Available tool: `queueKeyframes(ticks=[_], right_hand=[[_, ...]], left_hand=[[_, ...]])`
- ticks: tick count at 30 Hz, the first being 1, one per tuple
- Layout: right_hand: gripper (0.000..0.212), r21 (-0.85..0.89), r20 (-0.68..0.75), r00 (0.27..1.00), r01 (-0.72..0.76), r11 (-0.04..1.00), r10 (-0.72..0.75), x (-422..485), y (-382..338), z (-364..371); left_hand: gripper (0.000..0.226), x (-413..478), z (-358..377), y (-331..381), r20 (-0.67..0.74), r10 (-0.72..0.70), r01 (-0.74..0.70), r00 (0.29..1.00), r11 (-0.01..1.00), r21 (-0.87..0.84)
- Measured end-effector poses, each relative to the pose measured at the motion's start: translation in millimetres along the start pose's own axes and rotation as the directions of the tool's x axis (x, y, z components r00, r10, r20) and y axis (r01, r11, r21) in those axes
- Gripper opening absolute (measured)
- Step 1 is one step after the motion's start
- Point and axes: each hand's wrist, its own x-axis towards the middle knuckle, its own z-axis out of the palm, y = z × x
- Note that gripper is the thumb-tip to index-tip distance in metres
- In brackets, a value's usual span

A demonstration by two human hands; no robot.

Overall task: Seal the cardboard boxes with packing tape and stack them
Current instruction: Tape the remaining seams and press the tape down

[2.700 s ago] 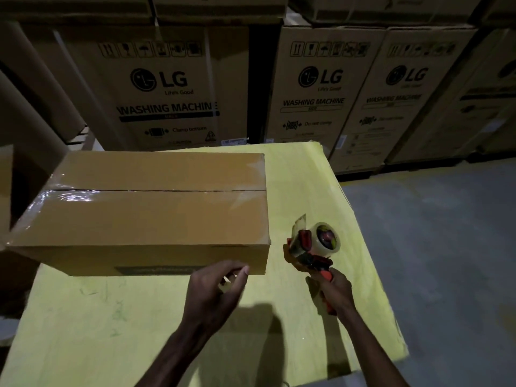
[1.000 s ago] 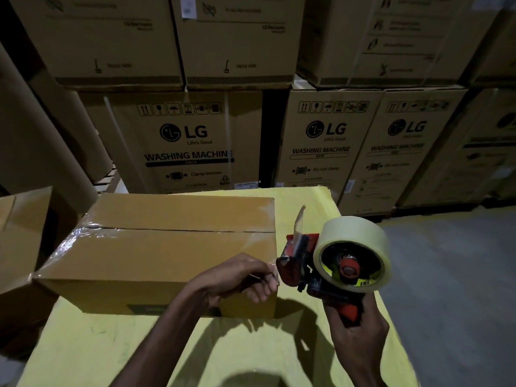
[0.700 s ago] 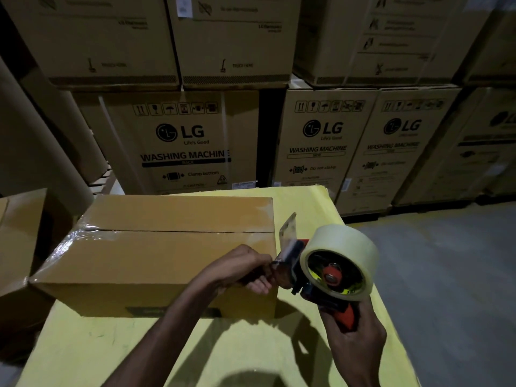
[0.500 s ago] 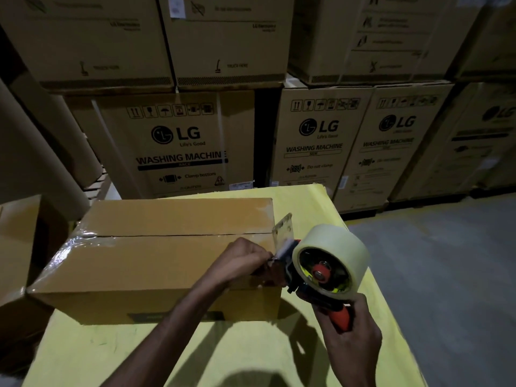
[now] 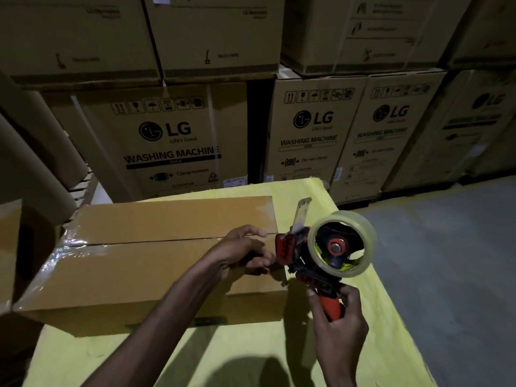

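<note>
While right grip (image 5: 339, 322) holds tape dispenser (image 5: 290, 251), box (image 5: 139, 263) lies just left.

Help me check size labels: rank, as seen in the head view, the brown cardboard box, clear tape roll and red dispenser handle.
Largest first:
Brown cardboard box
clear tape roll, nearer the camera
red dispenser handle, partly hidden in the right hand

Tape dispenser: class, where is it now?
Head view, right of centre: the right hand grips the tape dispenser by its handle, off the right end of the cardboard box, beside the left hand.
</note>
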Motion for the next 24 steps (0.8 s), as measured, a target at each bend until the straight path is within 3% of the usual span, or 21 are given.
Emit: queueKeyframes(ticks=[5, 10, 12, 17, 24], right_hand=[[0.045, -0.002, 0.012, 1.0, -0.011, 1.0, 0.011, 11, -4, 7], [0.045, -0.014, 0.067, 0.998, -0.009, 1.0, 0.01, 20, -7, 15], [0.046, 0.001, 0.156, 0.987, -0.023, 1.0, 0.023, 24, -9, 19], [0.045, 0.015, 0.442, 0.896, -0.058, 0.998, 0.046, 45, -17, 30], [0.031, 0.047, 0.429, 0.901, -0.096, 0.994, 0.067, 108, -44, 60]], left_hand=[[0.042, 18, -7, 7, 0.008, 0.005, -0.006, 1.0, 0.998, 0.064], [0.024, 40, -16, 23, 0.043, 0.043, -0.052, 0.998, 0.968, 0.247], [0.019, 53, -17, 38, 0.022, 0.069, -0.073, 0.997, 0.925, 0.374], [0.031, 98, -19, 77, -0.043, 0.138, -0.078, 0.99, 0.76, 0.646], [0.042, 142, -22, 109, 0.023, 0.225, -0.186, 0.974, 0.738, 0.648]])
